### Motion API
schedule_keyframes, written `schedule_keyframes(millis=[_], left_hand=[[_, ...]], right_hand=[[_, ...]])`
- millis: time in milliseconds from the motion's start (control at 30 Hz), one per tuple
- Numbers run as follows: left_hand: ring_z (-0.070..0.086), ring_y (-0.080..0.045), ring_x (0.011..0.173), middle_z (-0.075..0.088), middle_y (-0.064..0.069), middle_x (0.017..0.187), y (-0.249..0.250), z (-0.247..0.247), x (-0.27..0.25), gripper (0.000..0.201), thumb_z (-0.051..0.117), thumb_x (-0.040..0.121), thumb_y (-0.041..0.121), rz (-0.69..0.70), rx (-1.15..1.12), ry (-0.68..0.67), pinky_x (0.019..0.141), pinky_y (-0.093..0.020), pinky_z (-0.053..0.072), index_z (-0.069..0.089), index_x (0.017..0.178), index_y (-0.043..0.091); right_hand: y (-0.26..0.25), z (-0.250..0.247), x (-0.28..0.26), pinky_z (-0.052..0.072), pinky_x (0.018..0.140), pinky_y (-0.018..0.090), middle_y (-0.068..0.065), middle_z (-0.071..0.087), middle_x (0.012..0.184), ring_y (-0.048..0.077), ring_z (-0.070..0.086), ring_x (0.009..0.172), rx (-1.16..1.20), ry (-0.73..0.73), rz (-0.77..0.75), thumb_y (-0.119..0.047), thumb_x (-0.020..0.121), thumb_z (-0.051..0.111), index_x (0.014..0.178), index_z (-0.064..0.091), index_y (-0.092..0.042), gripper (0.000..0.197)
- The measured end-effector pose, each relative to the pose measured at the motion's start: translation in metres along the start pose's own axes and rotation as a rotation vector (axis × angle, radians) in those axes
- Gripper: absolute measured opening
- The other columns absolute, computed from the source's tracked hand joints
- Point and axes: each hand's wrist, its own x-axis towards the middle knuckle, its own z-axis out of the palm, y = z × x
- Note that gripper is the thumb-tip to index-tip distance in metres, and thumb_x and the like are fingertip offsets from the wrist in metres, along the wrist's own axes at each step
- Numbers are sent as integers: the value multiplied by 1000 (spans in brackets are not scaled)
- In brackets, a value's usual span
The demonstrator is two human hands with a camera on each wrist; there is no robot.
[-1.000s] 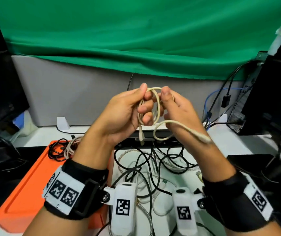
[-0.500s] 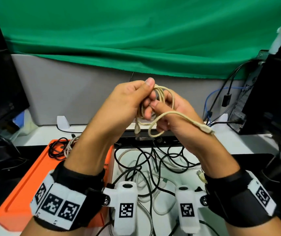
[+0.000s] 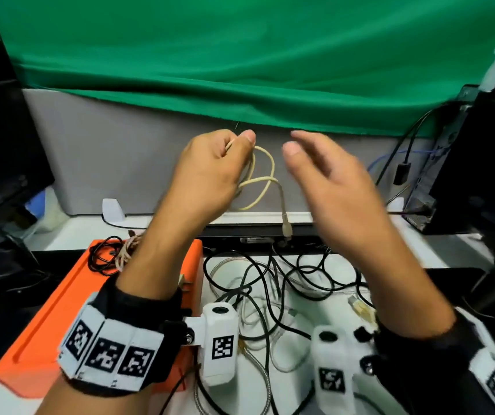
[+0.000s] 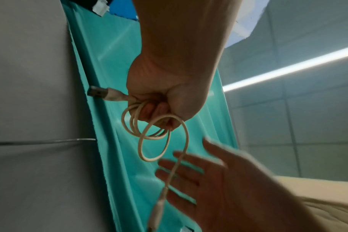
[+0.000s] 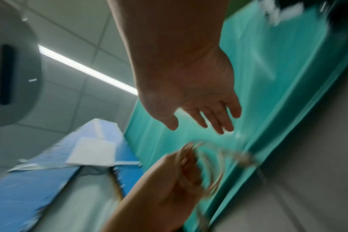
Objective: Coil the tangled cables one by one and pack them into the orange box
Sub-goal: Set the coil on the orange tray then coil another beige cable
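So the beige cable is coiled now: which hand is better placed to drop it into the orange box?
Left. The left hand already grips the coiled beige cable, and the orange box lies below it on that side. The right hand is open, holds nothing and is farther away.

A green cloth [image 3: 240,55] hangs above a grey partition [image 3: 114,163] (dark monitors [image 3: 3,139] flank both sides).

Right hand [image 5: 191,94] open, frame centre; left hand [image 5: 169,175] lower centre holds blurred beige cable [image 5: 215,180]; green cloth [image 5: 268,78] behind.
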Motion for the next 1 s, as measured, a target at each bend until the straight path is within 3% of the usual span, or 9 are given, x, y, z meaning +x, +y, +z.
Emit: schedule_keyframes(millis=[100, 200, 300, 433, 500, 600, 800, 933, 1000], left_hand=[[37, -13, 50, 43, 10, 48, -1, 7, 0, 46, 51, 97, 45, 0, -38, 17, 55, -33, 30, 47, 59, 20], [29, -15, 47, 36, 11, 48, -6, 4, 2, 44, 52, 96, 47, -101, -211, -41, 51, -30, 24, 49, 60, 21], [26, -13, 46, 35, 11, 50, -7, 3, 2, 43, 52, 100, 42, -127, -287, -66, 50, -28, 22, 49, 63, 21], [38, -12, 51, 46, 7, 54, -2, 7, -2, 42, 50, 104, 42, -96, -151, -106, 52, -28, 31, 55, 69, 18], [39, -16, 52, 48, 2, 55, 3, 9, -5, 44, 46, 106, 40, -119, -215, -225, 48, -26, 31, 58, 73, 13], [42, -20, 54, 46, -1, 56, 11, 12, -8, 42, 45, 107, 34, -180, -476, -312, 55, -31, 35, 54, 72, 13], [30, -13, 50, 28, 6, 53, 16, 7, -7, 39, 46, 104, 42, -249, -654, -416, 52, -24, 27, 49, 76, 14], [35, -15, 52, 32, 4, 53, 11, -1, -6, 38, 46, 105, 38, -218, -557, -432, 53, -22, 36, 48, 75, 14], [30, -13, 50, 30, 5, 52, 10, -2, -6, 39, 46, 105, 37, -228, -560, -421, 50, -22, 29, 46, 73, 15]], right_hand=[[-5, 26, -10, 39, 110, 33, -2, 52, 148, 13, 49, 134, -245, -111, -85, -53, 102, 45, 157, 34, -23, 63], [5, 25, -6, 40, 85, 28, -4, 61, 119, 12, 56, 103, -326, -36, -206, -46, 103, 49, 156, 36, -22, 60], [13, 19, -1, 46, 81, 35, -2, 63, 103, 19, 59, 93, -417, -42, -287, -45, 101, 54, 153, 43, -23, 58], [19, 8, 4, 57, 67, 45, 3, 75, 92, 29, 69, 79, -487, 79, -424, -49, 100, 49, 121, 65, -21, 38], [21, 0, 6, 54, 55, 44, 2, 68, 74, 32, 62, 63, -498, 126, -435, -48, 102, 48, 101, 60, -20, 30], [20, -5, 5, 49, 49, 42, 2, 59, 62, 34, 54, 55, -496, 214, -467, -42, 101, 55, 92, 56, -17, 27], [23, -1, 9, 42, 51, 36, 4, 61, 56, 20, 54, 50, 38, 110, -189, -35, 99, 63, 79, 55, -22, 25], [22, 3, 8, 40, 48, 28, 4, 63, 58, 11, 50, 46, 74, 109, -161, -32, 101, 61, 81, 55, -20, 24], [24, 3, 9, 47, 52, 33, 2, 64, 63, 11, 56, 52, 42, 106, -169, -32, 102, 59, 84, 56, -23, 20]])
